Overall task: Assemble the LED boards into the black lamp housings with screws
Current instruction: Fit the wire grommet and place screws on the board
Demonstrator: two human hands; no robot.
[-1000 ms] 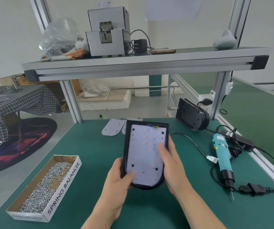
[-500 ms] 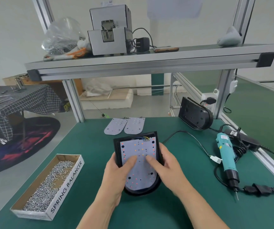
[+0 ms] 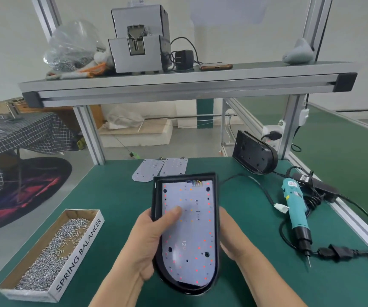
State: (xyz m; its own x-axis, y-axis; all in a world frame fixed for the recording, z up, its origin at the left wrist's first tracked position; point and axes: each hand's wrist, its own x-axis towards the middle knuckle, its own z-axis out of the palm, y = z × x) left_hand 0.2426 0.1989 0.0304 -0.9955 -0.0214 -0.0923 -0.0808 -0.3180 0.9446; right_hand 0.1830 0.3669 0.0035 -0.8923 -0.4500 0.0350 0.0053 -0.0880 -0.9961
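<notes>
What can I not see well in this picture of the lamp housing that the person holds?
- Head view: fingertips of the right hand, hidden behind the black D-shaped plastic lamp housing.
- Head view: any screws in the white LED board, too small and blurred.
- Head view: near ends of the two loose grey LED boards, covered by the housing.
- Head view: the black power cable, cut off by the right edge.

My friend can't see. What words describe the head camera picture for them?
A left hand and a right hand hold a black lamp housing with an LED board lying inside, the left thumb on the board. A box of screws lies on the green table at left, a teal electric screwdriver at right.
</notes>
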